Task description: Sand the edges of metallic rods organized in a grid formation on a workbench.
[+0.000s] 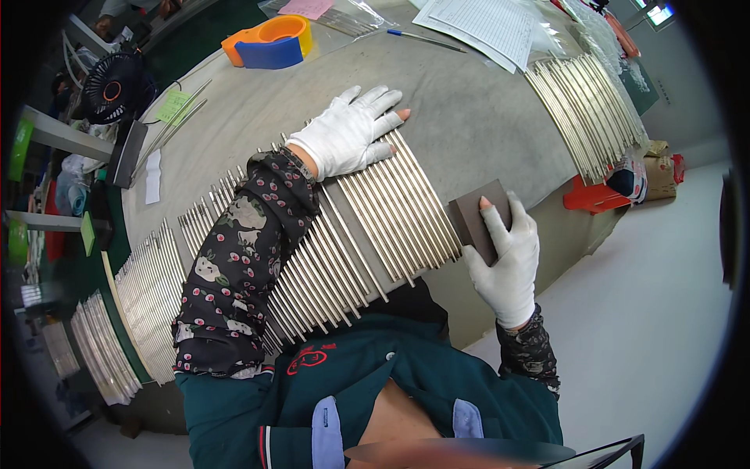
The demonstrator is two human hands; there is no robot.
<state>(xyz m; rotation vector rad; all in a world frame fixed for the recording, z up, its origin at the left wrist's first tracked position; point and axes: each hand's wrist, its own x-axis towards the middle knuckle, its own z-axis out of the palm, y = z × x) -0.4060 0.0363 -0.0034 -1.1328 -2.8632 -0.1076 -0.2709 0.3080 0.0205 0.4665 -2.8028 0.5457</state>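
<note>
Thin silvery metal rods [398, 207] lie side by side in a row across the grey table in front of me. My left hand [340, 141], in a white glove with some fingertips bare, rests with fingers stretched out over the far ends of the rods. To the right of the row, my right hand [508, 258], gloved the same way, grips a flat grey-brown rectangular block [474, 213] between thumb and fingers. The block is by the table's near edge, close to the rightmost rod. Under my left forearm, part of the rods [312, 273] is hidden.
More rods [586, 113] form a group at the right and others [148, 293] at the left. Along the far side are an orange and blue tape dispenser [269, 48], a pen [426, 41] and paper sheets [480, 31]. A black fan [116, 87] stands far left; a red box [594, 197] is beyond the right edge.
</note>
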